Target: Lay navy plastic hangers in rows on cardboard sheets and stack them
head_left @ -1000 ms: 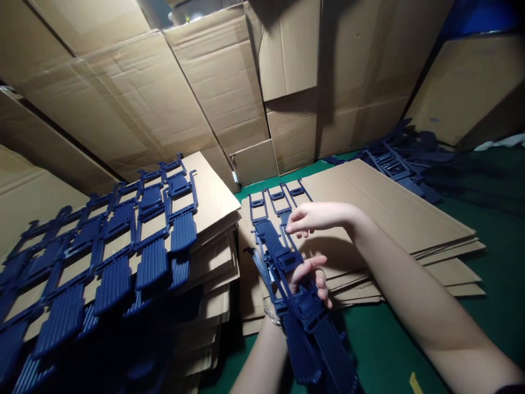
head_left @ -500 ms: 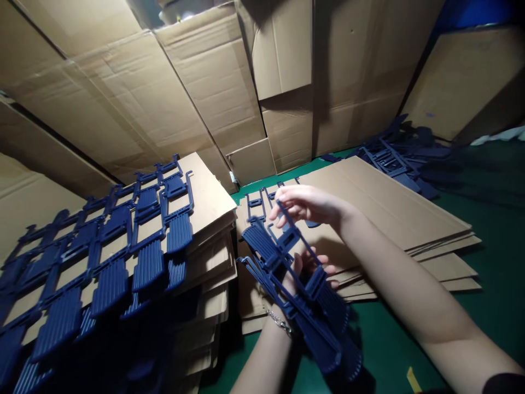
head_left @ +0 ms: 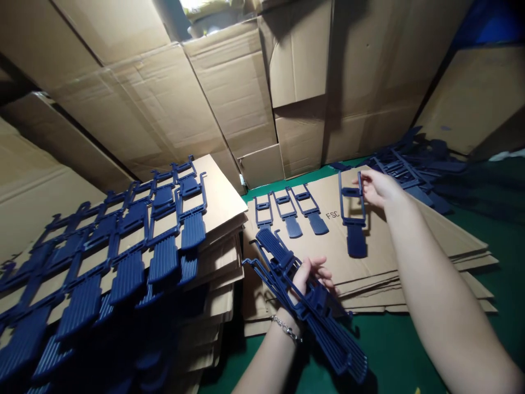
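One frame (head_left: 356, 243), right hand (head_left: 379, 189); bundle (head_left: 322, 298), left hand (head_left: 303, 278)

Ribbed blue frames (head_left: 164, 260): plastic look, slight sheen. Stacked sheets (head_left: 385, 235): brown corrugated cardboard, matt, mostly smooth. Wall panels (head_left: 229, 82): same cardboard, creased, glossy tape strips. Bracelet (head_left: 286, 329): shiny silvery metal. Green tabletop (head_left: 394, 350): smooth-looking, material unclear.

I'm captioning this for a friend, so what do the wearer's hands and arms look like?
The left hand and right hand are gloveless, no rings visible. A silver-coloured chain bracelet circles the left wrist; none shows on the right. No sleeve is clearly visible.
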`<state>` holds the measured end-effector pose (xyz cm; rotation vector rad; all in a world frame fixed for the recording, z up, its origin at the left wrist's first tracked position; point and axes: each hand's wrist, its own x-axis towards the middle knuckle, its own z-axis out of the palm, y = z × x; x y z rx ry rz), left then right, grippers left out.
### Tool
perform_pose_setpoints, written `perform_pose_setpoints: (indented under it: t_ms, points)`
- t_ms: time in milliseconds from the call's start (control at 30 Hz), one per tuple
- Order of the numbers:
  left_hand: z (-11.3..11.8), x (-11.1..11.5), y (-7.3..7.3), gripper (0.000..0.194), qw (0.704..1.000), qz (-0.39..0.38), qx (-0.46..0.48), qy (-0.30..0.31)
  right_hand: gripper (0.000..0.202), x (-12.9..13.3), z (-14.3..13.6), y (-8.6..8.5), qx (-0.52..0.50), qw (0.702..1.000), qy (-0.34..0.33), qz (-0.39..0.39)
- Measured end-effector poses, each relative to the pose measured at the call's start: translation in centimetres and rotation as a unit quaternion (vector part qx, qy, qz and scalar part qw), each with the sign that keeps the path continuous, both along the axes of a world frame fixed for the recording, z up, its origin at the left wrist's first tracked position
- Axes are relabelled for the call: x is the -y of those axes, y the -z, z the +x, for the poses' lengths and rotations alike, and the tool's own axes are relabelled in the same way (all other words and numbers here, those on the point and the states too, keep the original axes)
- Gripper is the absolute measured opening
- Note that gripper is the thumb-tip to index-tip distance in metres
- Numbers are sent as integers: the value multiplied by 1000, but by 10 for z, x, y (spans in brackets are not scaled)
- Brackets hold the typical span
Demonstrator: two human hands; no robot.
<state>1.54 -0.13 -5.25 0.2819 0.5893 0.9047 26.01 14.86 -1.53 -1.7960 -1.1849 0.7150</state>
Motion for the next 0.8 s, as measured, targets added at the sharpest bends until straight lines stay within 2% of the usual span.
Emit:
perform_pose_setpoints:
  t_ms: [100,167,233,300,367,467,633,800]
  points:
    - [-3,-3,1,39,999,10,46,23,54,1,2,15,121,987,85,-66]
    - [-5,-5,2,49,996,-3,75,56,60,4,-2,13,252,958,75,-115]
    - [-6,-6,3,50,994,-18,89,69,52,7,-10,4,332,923,-11,-194]
    - [-6,-6,3,51,993,-27,92,66,44,10,-22,-8,342,896,-110,-261]
    - [-5,-5,3,51,994,-31,88,61,40,13,-34,-16,354,871,-169,-296]
    - [-6,-5,2,49,993,-44,103,49,42,12,-49,-13,376,861,-184,-289]
    - [-12,-8,-1,49,977,-97,190,30,62,-1,-58,19,377,884,-152,-233]
    - [-10,-5,0,48,975,-82,205,35,64,-13,-62,40,373,900,-167,-152]
